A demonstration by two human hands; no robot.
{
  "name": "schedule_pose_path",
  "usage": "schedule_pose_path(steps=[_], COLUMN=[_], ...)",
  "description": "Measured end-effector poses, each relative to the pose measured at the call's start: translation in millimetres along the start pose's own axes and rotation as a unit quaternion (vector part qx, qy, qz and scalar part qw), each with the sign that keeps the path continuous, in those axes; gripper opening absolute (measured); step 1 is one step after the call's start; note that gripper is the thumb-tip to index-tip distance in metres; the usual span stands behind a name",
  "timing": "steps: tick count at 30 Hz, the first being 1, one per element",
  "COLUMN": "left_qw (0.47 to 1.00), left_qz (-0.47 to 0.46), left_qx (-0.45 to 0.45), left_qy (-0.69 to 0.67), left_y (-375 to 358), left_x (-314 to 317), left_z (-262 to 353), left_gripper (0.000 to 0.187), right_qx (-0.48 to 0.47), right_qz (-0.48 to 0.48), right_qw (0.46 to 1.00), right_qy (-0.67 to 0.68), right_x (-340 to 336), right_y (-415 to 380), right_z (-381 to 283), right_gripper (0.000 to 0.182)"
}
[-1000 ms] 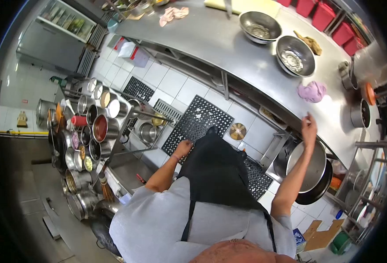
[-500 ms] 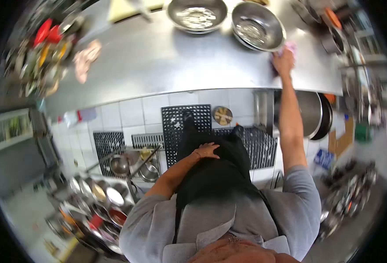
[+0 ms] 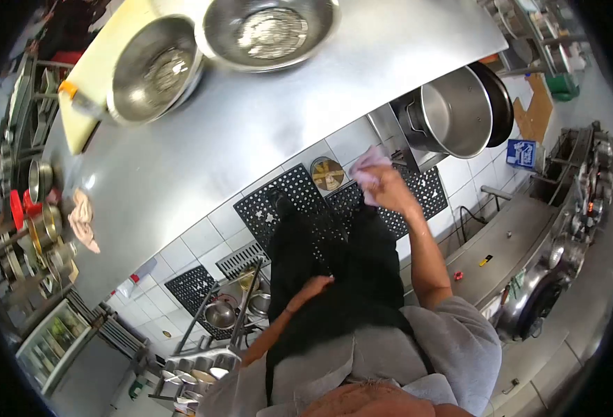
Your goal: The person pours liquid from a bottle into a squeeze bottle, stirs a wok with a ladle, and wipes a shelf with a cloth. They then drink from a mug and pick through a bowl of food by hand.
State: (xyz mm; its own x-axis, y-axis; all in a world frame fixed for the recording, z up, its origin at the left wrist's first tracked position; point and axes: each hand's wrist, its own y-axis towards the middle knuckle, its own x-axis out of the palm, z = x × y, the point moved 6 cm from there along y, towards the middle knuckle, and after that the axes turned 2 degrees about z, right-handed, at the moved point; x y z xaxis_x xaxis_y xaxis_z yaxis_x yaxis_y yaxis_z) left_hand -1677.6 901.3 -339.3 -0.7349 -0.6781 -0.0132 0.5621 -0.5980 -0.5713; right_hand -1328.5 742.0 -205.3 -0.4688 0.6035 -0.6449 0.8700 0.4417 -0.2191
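My right hand (image 3: 388,189) grips a crumpled pink cloth (image 3: 368,171) in the air, off the front edge of the steel counter (image 3: 251,118). Below the cloth lie the black floor mats. My left hand (image 3: 313,286) rests low against my black apron (image 3: 341,313); its fingers are partly hidden in the dark fabric. On the counter stand two steel bowls, one at the top middle (image 3: 273,33) and one to its left (image 3: 155,69). A second, pale pink cloth (image 3: 83,221) lies crumpled near the counter's left end.
A yellow cutting board (image 3: 77,115) with an orange-handled knife (image 3: 83,101) is at the upper left. A large pot (image 3: 456,111) stands below the counter at right. Perforated black mats (image 3: 240,205) cover part of the tiled floor. A steel surface (image 3: 487,243) runs along the right.
My right hand has lifted the cloth off the counter and brought it closer to my body. The view has turned, so the bowls now appear farther left. My left hand appears slightly lower.
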Motion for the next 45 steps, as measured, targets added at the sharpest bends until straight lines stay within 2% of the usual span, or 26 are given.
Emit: schedule_pose_path(steps=[1, 4, 6, 8, 10, 11, 13, 15, 17, 18, 19, 22, 23, 24, 26, 28, 30, 31, 33, 34, 35, 36, 38, 40, 42, 45], left_qw=[0.999, 0.978, 0.978, 0.954, 0.886, 0.854, 0.905, 0.964, 0.931, 0.91, 0.896, 0.925, 0.938, 0.942, 0.952, 0.925, 0.932, 0.931, 0.943, 0.956, 0.965, 0.963, 0.971, 0.978, 0.98, 0.982], left_qz=[-0.016, -0.096, -0.101, -0.285, -0.457, -0.448, -0.309, -0.012, 0.248, 0.324, 0.373, 0.272, 0.256, 0.239, 0.234, 0.285, 0.296, 0.296, 0.252, 0.218, 0.186, 0.162, -0.052, -0.162, -0.167, -0.152], left_qx=[-0.014, -0.097, -0.023, -0.071, -0.075, -0.253, -0.287, -0.261, -0.24, -0.235, -0.225, -0.254, -0.209, -0.227, -0.194, -0.248, -0.209, -0.215, -0.217, -0.196, -0.172, -0.128, 0.015, 0.004, -0.036, -0.038], left_qy=[-0.039, -0.159, -0.182, -0.069, 0.024, -0.076, -0.063, 0.052, 0.114, 0.107, 0.09, -0.073, -0.103, -0.052, -0.036, 0.047, 0.001, 0.004, -0.02, 0.024, 0.067, 0.175, 0.232, 0.132, 0.101, 0.106], left_y=[2, 31, 55, 82, 124, 145, 224, 299, 346, 363, 378, 403, 417, 410, 409, 369, 342, 331, 317, 317, 316, 308, 322, 332, 346, 362], left_x=[21, 105, 102, 83, 45, 16, -42, -119, -180, -199, -210, -210, -204, -200, -180, -154, -117, -101, -55, -42, -30, -13, 31, 66, 79, 81], left_z=[-20, -128, -123, -82, -46, -49, -104, -174, -226, -244, -259, -216, -249, -230, -278, -236, -266, -278, -347, -358, -367, -355, -354, -341, -323, -316], left_gripper=[0.031, 0.034, 0.034, 0.034, 0.035, 0.035, 0.043, 0.063, 0.087, 0.1, 0.113, 0.116, 0.105, 0.1, 0.09, 0.075, 0.071, 0.071, 0.072, 0.069, 0.066, 0.06, 0.032, 0.033, 0.033, 0.033], right_qx=[0.003, 0.154, 0.215, 0.239, 0.3, 0.322, 0.368, 0.378, 0.325, 0.315, 0.302, 0.245, 0.258, 0.216, 0.363, 0.389, 0.376, 0.302, 0.01, 0.17, 0.194, 0.141, 0.026, 0.084, 0.121, 0.018], right_qz=[-0.007, -0.06, -0.101, -0.124, -0.148, -0.155, -0.169, -0.128, -0.091, -0.075, -0.061, -0.036, -0.029, -0.011, -0.029, -0.045, -0.107, -0.26, -0.467, -0.477, -0.498, -0.476, -0.425, -0.442, -0.505, -0.309], right_qw=[0.999, 0.986, 0.971, 0.963, 0.943, 0.933, 0.911, 0.911, 0.934, 0.928, 0.917, 0.915, 0.886, 0.86, 0.857, 0.857, 0.854, 0.893, 0.881, 0.862, 0.843, 0.865, 0.899, 0.887, 0.849, 0.944], right_qy=[0.053, -0.009, -0.01, -0.001, 0.008, 0.029, 0.079, 0.103, 0.119, 0.186, 0.253, 0.32, 0.383, 0.463, 0.365, 0.336, 0.343, 0.212, -0.069, -0.036, -0.069, -0.077, -0.104, -0.1, -0.095, -0.115], right_x=[17, 99, 140, 189, 207, 215, 242, 273, 347, 379, 408, 452, 421, 446, 412, 405, 417, 438, 476, 369, 389, 383, 352, 313, 272, 269], right_y=[-5, -16, -10, -6, -2, -1, 0, 1, 11, 15, 17, 22, 19, 23, -10, -40, -70, -82, -112, -91, -92, -82, -58, -19, 14, 43], right_z=[23, 154, 211, 274, 304, 325, 362, 390, 446, 464, 471, 476, 449, 459, 436, 422, 421, 423, 425, 362, 371, 352, 317, 304, 290, 318], right_gripper=[0.035, 0.035, 0.038, 0.044, 0.047, 0.048, 0.05, 0.051, 0.064, 0.07, 0.077, 0.104, 0.102, 0.101, 0.08, 0.069, 0.06, 0.053, 0.043, 0.034, 0.036, 0.034, 0.031, 0.037, 0.043, 0.056])
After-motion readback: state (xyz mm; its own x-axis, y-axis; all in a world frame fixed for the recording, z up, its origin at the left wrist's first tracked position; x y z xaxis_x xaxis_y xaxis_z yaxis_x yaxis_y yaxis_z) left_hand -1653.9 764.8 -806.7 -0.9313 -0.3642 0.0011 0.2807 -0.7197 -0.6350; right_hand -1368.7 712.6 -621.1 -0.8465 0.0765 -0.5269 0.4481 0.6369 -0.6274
